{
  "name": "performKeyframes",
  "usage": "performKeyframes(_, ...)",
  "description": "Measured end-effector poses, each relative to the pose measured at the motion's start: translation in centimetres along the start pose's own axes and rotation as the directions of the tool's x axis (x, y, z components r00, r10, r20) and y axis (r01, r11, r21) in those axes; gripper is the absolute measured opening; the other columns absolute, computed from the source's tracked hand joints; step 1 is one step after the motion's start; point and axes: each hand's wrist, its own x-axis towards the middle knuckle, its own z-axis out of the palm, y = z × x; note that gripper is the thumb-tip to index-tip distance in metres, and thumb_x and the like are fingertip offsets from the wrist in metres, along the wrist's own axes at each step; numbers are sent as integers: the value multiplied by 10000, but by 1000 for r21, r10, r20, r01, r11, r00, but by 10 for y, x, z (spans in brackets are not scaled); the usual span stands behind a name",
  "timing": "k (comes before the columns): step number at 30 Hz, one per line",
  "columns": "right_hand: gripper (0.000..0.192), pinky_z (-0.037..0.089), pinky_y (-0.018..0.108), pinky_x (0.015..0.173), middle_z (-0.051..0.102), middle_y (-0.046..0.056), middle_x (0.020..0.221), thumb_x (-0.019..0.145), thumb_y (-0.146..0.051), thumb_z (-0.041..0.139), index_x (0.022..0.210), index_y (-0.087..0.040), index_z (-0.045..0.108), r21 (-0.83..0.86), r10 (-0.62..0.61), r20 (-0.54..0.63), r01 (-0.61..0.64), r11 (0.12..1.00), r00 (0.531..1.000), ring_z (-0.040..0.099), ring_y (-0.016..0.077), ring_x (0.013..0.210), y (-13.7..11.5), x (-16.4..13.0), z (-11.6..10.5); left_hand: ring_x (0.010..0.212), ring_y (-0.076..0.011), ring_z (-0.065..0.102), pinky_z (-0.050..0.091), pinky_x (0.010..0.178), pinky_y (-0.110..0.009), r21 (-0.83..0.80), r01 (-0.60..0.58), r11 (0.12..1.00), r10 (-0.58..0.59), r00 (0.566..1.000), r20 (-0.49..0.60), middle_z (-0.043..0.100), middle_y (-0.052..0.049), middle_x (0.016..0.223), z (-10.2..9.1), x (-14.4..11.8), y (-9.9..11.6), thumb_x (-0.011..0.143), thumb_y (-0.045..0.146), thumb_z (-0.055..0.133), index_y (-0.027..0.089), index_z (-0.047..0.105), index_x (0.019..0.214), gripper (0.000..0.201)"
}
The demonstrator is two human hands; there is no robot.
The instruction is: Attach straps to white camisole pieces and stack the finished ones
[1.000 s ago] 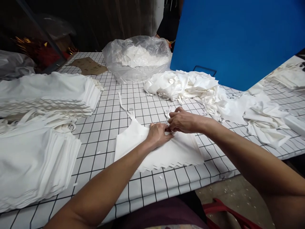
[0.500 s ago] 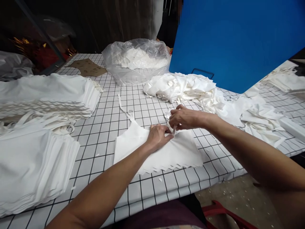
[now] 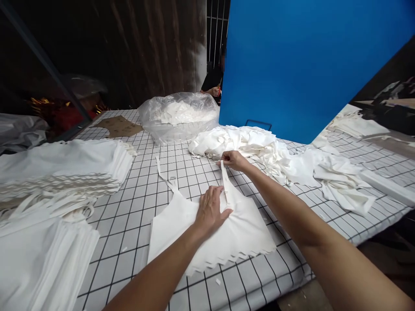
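Observation:
A white camisole top (image 3: 249, 229) with a zigzag-cut lower edge lies spread in front of me on the checked table cloth (image 3: 126, 242). My left hand (image 3: 209, 211) rests on its upper middle, fingers stretched out and thumb apart. At the far side, my right hand (image 3: 234, 160) pinches the upper end of the right shoulder strap (image 3: 225, 177) and holds it drawn away from the top. A small slider shows on that strap. The other strap (image 3: 162, 173) lies loose on the cloth, with a ring near its base.
Stacks of white tops (image 3: 35, 255) line the left side. Behind are a brown paper pattern (image 3: 118, 126), a clear plastic bag (image 3: 147, 121) of white pieces, a heap of white garments (image 3: 240, 140) and a large blue panel (image 3: 292, 69). A co-worker's hand (image 3: 214, 91) holds something orange.
My right hand has moved away from my left, up and slightly left in view, pulling the strap straight. My left hand's fingers have spread onto the fabric. The camera view has tilted up.

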Motion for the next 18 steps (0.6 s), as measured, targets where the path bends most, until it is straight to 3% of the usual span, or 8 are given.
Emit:
performKeyframes(2,500,270,253,518,398,-57,542,659,-589,754,586,-191,459,26,25,-16,-24,999,1000,348,95,542,11,-3,10,1397,-313,396,384,1110,-510,93,-24,995,22,1000,19,386,-121,1548,4,-1,1,879,313,622,210,320,1493,692)
performKeyframes(4,491,291,250,517,427,-49,549,657,-578,753,589,-192,458,28,36,-34,-35,999,999,382,101,545,19,-7,16,1486,-331,258,326,1161,-540,179,-72,981,56,994,90,276,-81,1627,8,-1,2,949,358,521,228,291,1529,637)
performKeyframes(7,369,344,249,524,509,-29,581,674,-476,756,643,-181,536,24,70,-40,-69,997,997,452,117,557,25,-10,15,1525,-334,157,256,1199,-565,259,-147,955,100,978,185,264,-49,1637,12,-1,1,1011,425,361,220,343,1522,551)
performKeyframes(9,245,405,258,554,577,-9,627,685,-367,743,714,-167,604,18,93,-10,-93,995,996,514,134,581,25,-13,7,1529,-334,142,223,1213,-568,284,-157,946,103,976,194,242,-49,1643,14,0,0,1020,452,312,213,351,1524,560)
performKeyframes(12,194,496,323,707,681,58,816,724,-224,670,903,-146,665,-21,95,-5,-95,995,995,619,193,739,18,-33,-5,1532,-337,119,188,1221,-577,279,-157,947,98,972,213,201,-56,1653,13,0,-2,1017,502,268,212,331,1539,600)
performKeyframes(14,261,496,400,847,686,118,1011,800,-193,582,1044,-144,658,-153,7,-145,-29,988,989,630,242,911,11,-59,-3,1535,-337,103,166,1226,-579,259,-163,952,101,966,236,186,-61,1657,13,0,-2,1013,526,247,207,319,1544,624)
performKeyframes(16,321,464,470,942,635,164,1175,894,-233,506,1181,-154,626,-345,-171,-271,71,936,947,585,290,1072,3,-92,6,1537,-334,92,153,1229,-580,242,-164,956,104,965,243,182,-61,1659,12,0,-2,1010,542,236,208,314,1544,635)
performKeyframes(18,377,451,506,957,586,178,1289,964,-320,458,1291,-180,580,-460,-258,-193,145,876,947,526,323,1178,-2,-124,19,1539,-331,77,145,1232,-577,227,-163,960,106,964,244,183,-54,1660,12,1,-1,1005,557,242,214,326,1536,638)
